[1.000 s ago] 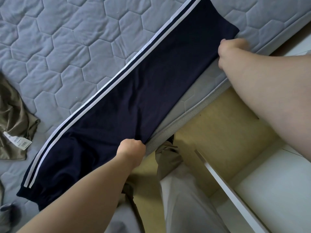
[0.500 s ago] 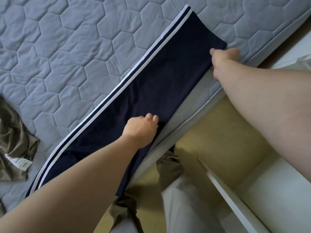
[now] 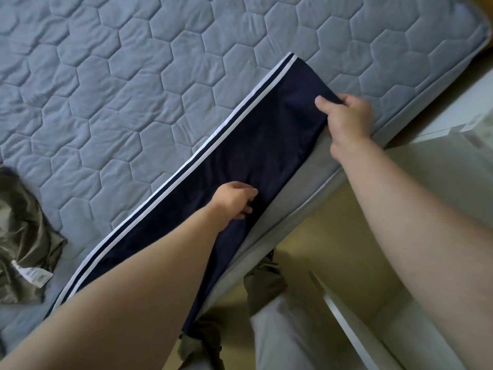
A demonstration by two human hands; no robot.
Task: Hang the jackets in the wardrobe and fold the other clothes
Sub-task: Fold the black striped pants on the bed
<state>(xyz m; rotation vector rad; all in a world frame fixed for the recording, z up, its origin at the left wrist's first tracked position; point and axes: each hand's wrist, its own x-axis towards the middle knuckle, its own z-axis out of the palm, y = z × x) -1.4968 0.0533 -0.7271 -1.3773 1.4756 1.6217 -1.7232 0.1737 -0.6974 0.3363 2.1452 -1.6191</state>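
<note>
A grey-blue mattress quilted in hexagons fills the far and left part of the view, its near edge running on a slant from lower left to upper right. A pair of navy trousers lies on it, folded long and narrow, just inside that near edge and in line with it. Two white stripes run down the trousers' far side. One end lies far right near the mattress corner. The other end runs to the near left, partly hidden under the left forearm.

A pale wooden floor shows to the near right of the mattress, with a white board standing on it. A crumpled olive garment lies on the mattress at the left edge of the view, well apart from the trousers.

The right hand holds the far right end of the trousers at its near corner, thumb on top and fingers curled round the cloth. The left hand is at about the middle of the trousers, by their near edge, its fingers curled and gripping the fabric.

A white label sticks out of the olive garment at its near side.
</note>
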